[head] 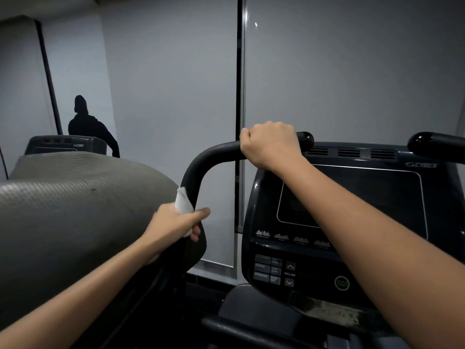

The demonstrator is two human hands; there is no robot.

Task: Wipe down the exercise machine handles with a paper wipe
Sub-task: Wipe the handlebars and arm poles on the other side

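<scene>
**Mid-wipe on the left handle, right one looks untouched**

Biggest thing in view is the grey ribbed hump of the neighbouring machine (75, 210) on the left, matte and rubbery looking, with a fine woven texture across the front. Next to it is the console (352, 222) of the machine being cleaned: glossy black plastic, a dark rounded screen, vent slots on top and a cluster of small buttons low down. Someone in dark clothes (88, 124) stands off in the back by the pale wall.

The left handle (201, 159) is a thick black tube, smooth with a slightly grippy finish, curving up from the side and bending across toward the console. The right hand (270, 144) is wrapped around its top run, fingers curled tight over the bar, holding on. The left hand (176, 222) is lower on the upright part, fingers and thumb pinching the paper wipe (183, 204) against the tube. The wipe is small, white and crumpled, poking out above the thumb.

My guess is the job is somewhere in the middle. The right handle (437, 144), shiny with a rounded end cap, probably remains to be done, plus the stretch under the right hand.
</scene>
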